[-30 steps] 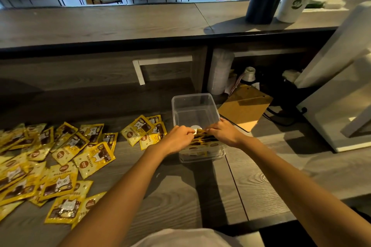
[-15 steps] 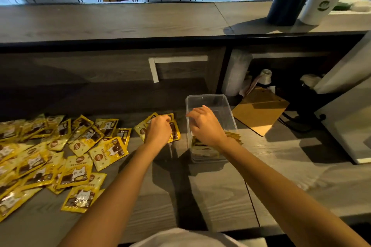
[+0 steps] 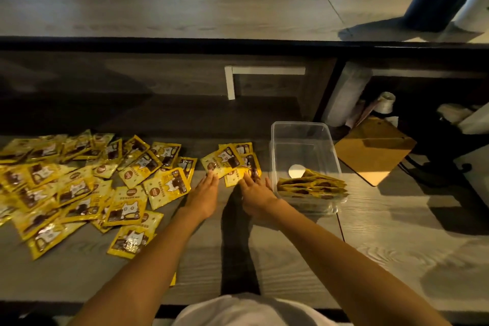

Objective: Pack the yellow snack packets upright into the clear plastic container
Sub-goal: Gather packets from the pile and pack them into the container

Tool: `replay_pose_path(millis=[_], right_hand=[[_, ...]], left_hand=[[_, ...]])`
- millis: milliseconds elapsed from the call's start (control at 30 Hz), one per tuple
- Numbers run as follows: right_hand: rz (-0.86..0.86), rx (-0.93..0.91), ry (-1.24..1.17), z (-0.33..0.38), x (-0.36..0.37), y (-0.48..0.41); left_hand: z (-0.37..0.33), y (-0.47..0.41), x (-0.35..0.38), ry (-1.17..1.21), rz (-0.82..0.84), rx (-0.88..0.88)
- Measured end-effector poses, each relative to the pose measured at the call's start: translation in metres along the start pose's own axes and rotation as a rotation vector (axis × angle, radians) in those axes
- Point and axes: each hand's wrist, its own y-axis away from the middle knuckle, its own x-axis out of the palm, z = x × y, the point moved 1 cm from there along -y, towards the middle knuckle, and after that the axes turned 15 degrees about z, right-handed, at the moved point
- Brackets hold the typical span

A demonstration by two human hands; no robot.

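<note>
The grey wood-grain counter [image 3: 291, 259] carries everything. The largest thing on it is the loose spread of flat yellow foil snack packets [image 3: 79, 188], which covers its left side, overlapping and face up. There are dozens of them, and all are well apart from the box.

To the right stands the clear rectangular plastic container [image 3: 301, 130], open-topped, with a brown board clipboard [image 3: 375, 148] just beyond its far right corner. Most of the container is bare. Only its near end holds a short row of packed yellow packets [image 3: 312, 185]. They seem to stand on edge, leaning back, though the glare on the plastic wall makes their exact number and tilt hard to tell.

Between the spread and the container lies a small cluster of four or so yellow packets [image 3: 230, 159], flat, just beside the container's left wall. Both hands are on its near edge, close together but not touching. The left hand [image 3: 202, 197] has straight fingers reaching the lowest packet. The right hand [image 3: 256, 197] has its fingers spread flat on the packet next to it. Neither hand grips anything.

By my judgement the job is barely begun: one small batch is packed and the next is not yet gathered, with nearly the whole heap left.
</note>
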Motion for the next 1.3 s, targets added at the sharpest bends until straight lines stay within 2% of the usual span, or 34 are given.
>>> replay_pose_path(millis=[100,167,300,400,500,600,767,1000,1167,1300], right_hand=[[-0.026,0.015,0.194,0.006,-0.001,0.006],[-0.014,0.002,0.229,0.011,-0.002,0.012],[-0.124,-0.084,0.053,0.011,-0.004,0.017],[-0.137,-0.055,-0.012,0.009,-0.005,0.012],[-0.032,0.022,0.116,0.005,-0.002,0.003],[-0.036,0.075,0.198,0.006,-0.003,0.002],[-0.061,0.024,0.07,0.009,-0.003,0.004],[-0.047,0.031,-0.126,0.009,0.004,0.004],[-0.085,0.059,-0.207,0.012,0.005,0.007],[-0.177,0.094,-0.249,0.013,0.0,0.011]], left_hand=[[-0.001,0.004,0.004,-0.022,-0.072,-0.044],[0.003,0.007,0.005,-0.007,-0.105,-0.115],[0.009,0.016,-0.003,0.059,-0.139,-0.171],[0.006,0.017,-0.004,0.112,-0.216,-0.097],[-0.001,0.013,0.003,0.03,-0.129,-0.045],[-0.001,0.008,0.008,-0.007,0.017,-0.054],[0.004,0.006,-0.002,0.194,-0.098,-0.004],[0.012,0.01,0.002,0.262,-0.119,-0.062],[0.011,0.007,0.004,0.329,-0.039,-0.09],[0.009,0.015,-0.002,0.335,-0.118,-0.179]])
